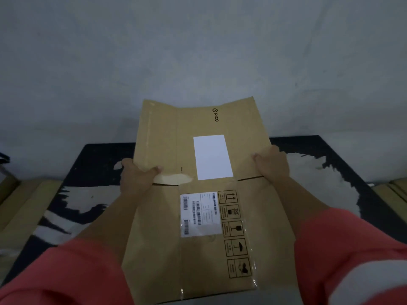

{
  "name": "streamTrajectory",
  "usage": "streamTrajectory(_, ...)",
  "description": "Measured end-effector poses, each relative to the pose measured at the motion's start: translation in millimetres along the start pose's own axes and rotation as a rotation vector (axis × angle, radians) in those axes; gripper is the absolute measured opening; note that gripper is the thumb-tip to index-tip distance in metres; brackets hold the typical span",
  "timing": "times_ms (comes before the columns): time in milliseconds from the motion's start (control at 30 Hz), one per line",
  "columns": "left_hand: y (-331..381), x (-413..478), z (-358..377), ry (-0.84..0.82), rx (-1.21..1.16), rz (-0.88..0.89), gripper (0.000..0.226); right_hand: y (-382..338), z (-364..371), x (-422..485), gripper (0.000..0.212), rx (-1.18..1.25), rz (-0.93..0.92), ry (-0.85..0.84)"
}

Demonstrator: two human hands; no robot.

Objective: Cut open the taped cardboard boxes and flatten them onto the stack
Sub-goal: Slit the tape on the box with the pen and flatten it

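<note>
A brown cardboard box (167,234) lies in front of me over the dark table, with a barcode label and printed handling symbols on its near panel. Its far flaps (167,139) stand tilted up and carry a white blank label and a "PICO" logo. My left hand (136,175) grips the left edge of the raised flap, thumb on the front face. My right hand (272,164) grips the flap's right edge in the same way. No cutting tool is in view.
The dark table (92,164) has worn white patches and ends at a grey wall (198,51). Flat cardboard (24,203) lies to the left of the table, and more cardboard (394,190) shows at the right edge.
</note>
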State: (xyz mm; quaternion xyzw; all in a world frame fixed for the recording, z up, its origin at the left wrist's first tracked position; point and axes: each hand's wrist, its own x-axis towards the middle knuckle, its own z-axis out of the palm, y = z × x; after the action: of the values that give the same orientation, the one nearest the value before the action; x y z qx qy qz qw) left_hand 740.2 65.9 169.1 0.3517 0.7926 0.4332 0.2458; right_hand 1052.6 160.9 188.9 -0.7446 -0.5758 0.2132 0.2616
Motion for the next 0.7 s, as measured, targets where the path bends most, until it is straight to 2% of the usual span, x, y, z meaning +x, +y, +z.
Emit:
streamTrajectory(167, 35.6, -12.3, 58.5, -0.101, -0.088, 0.016, 0.073, 39.3, -50.6, 19.3, 0.079, -0.012, 0.05, 0.0)
streamTrajectory(267, 54.6, -19.2, 99.1, -0.163, -0.141, 0.037, 0.07, 62.2, -77.3, 31.3, 0.066, 0.034, 0.048, 0.09)
streamTrajectory(400, 80.9, -34.6, 153.5, -0.235, -0.161, 0.041, 0.063, 101.1, -109.3, 53.4, 0.048, -0.006, 0.136, 0.166)
streamTrajectory(533, 106.2, -51.5, 208.8, -0.303, -0.162, 0.051, 0.06, 147.5, -135.8, 85.2, 0.044, -0.03, 0.21, 0.181)
streamTrajectory(700, 124.5, -69.4, 287.1, -0.324, -0.169, -0.012, 0.057, 209.1, -159.2, 143.3, 0.056, -0.063, 0.211, 0.142)
